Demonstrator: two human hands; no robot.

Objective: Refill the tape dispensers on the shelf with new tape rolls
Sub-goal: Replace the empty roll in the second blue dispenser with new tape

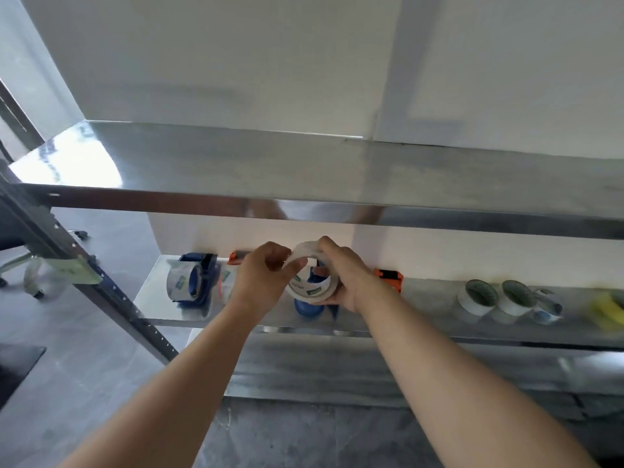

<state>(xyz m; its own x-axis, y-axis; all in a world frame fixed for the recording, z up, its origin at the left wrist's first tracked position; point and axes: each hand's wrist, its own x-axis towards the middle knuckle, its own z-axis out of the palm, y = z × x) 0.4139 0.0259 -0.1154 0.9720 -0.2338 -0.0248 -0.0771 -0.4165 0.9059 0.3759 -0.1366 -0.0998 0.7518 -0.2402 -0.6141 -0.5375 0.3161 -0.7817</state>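
Observation:
A clear tape roll (309, 288) with a white printed core is held upright over the middle metal shelf (429, 295). My right hand (347, 275) wraps around its right side. My left hand (266, 275) pinches the roll's upper left edge with thumb and fingers. Directly below and behind the roll stands a blue tape dispenser (309, 307), mostly hidden by the roll and my hands. A second blue dispenser (194, 280), loaded with clear tape, rests at the shelf's left end.
Two orange dispensers (390, 276) (236, 256) lie against the back wall. Further right on the shelf sit several tape rolls (477, 297) and a yellow roll (607, 309). An upper shelf (304, 177) overhangs. The rack's perforated post (101, 275) slants at left.

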